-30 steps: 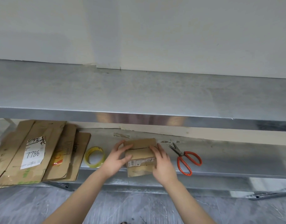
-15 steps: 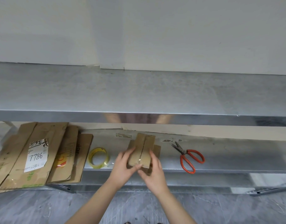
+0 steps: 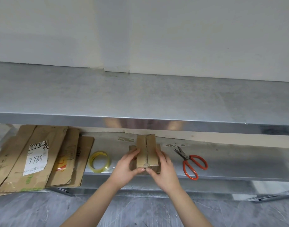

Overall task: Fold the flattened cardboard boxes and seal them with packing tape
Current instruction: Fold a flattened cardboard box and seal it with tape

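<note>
A small brown cardboard box (image 3: 146, 149) stands on the lower metal shelf (image 3: 230, 163), its two top flaps closed with the seam running away from me. My left hand (image 3: 125, 169) grips its left side and my right hand (image 3: 165, 171) grips its right side, both thumbs meeting at the near end of the seam. A roll of clear yellowish packing tape (image 3: 99, 161) lies flat just left of the box. A stack of flattened cardboard boxes (image 3: 42, 158), the top one with a white label reading 7786, lies at the far left.
Red-handled scissors (image 3: 192, 163) lie on the shelf right of the box. A wide steel upper shelf (image 3: 140, 99) overhangs the work area, against a white wall. Grey marbled floor lies below.
The box was turned from lying crosswise to having its seam point away from me. Both hands shifted from its top to its sides, thumbs coming together at the near edge.
</note>
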`<action>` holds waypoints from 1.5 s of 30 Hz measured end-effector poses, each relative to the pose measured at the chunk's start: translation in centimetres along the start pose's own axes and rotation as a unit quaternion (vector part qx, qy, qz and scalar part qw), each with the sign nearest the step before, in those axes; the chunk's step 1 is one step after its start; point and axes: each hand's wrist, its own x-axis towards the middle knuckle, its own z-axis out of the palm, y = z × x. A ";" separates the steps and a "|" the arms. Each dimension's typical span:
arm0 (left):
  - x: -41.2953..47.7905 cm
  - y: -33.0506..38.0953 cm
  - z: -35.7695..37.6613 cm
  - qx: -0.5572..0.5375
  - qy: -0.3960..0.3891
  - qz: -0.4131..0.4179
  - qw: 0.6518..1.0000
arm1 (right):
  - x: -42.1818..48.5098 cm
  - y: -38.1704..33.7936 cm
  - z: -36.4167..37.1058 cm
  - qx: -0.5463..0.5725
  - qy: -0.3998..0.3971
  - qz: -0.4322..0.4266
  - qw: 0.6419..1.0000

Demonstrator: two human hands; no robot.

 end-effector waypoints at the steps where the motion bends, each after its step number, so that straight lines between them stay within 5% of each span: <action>1: -0.1 0.0 -0.6 0.027 -0.008 0.015 1.000 | -0.3 -0.3 -0.1 -0.039 0.016 -0.023 0.999; 6: -2.0 -1.2 -5.0 0.209 -0.011 0.091 0.974 | -2.5 -3.6 0.5 -0.139 0.105 -0.144 0.974; 11: -4.6 -6.2 -9.9 0.406 0.018 0.087 0.910 | -3.5 -8.4 5.1 -0.134 0.042 -0.217 0.966; 20: -5.6 -10.6 -10.5 0.514 -0.028 0.060 0.855 | 0.2 -8.3 12.7 -0.182 -0.084 -0.099 0.975; 32: -4.7 -12.0 -10.6 0.458 -0.018 0.068 0.886 | 3.4 -7.6 15.1 -0.225 -0.012 -0.060 0.972; 45: -5.6 -9.2 -13.0 0.256 -0.011 0.108 0.961 | 0.0 -10.2 12.1 -0.023 0.008 -0.072 0.997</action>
